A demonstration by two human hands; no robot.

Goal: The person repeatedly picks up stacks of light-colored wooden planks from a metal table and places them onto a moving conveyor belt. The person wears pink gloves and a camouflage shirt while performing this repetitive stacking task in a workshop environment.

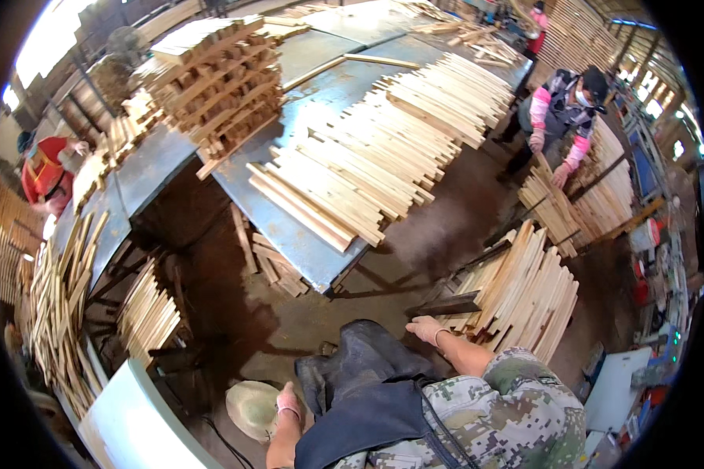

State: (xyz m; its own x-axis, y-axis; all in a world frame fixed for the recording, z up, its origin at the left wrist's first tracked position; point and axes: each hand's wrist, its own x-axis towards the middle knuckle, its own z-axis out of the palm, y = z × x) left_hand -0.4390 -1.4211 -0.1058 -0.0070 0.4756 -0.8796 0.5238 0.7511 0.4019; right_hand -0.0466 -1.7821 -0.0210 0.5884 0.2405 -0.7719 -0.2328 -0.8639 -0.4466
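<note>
My left hand [288, 400], in a pinkish glove, is closed on the edge of a pale, round straw hat [250, 409] low in the view. My right hand [428, 331], gloved alike, reaches out just below the end of a dark metal bar [455, 304]. Its fingers look curled; whatever may be in them is hidden. Beside that hand, long pale wood strips [516, 293] lie stacked in a metal rack. A dark apron [368, 391] covers my front, over camouflage clothing [516, 406].
A metal-topped table [297, 254] ahead bears rows of wood strips [352, 180] and a tall crisscross wood stack [223, 86]. One co-worker [567, 109] handles strips at right; another, in red [51, 172], stands far left. A pale panel [145, 418] curves at lower left.
</note>
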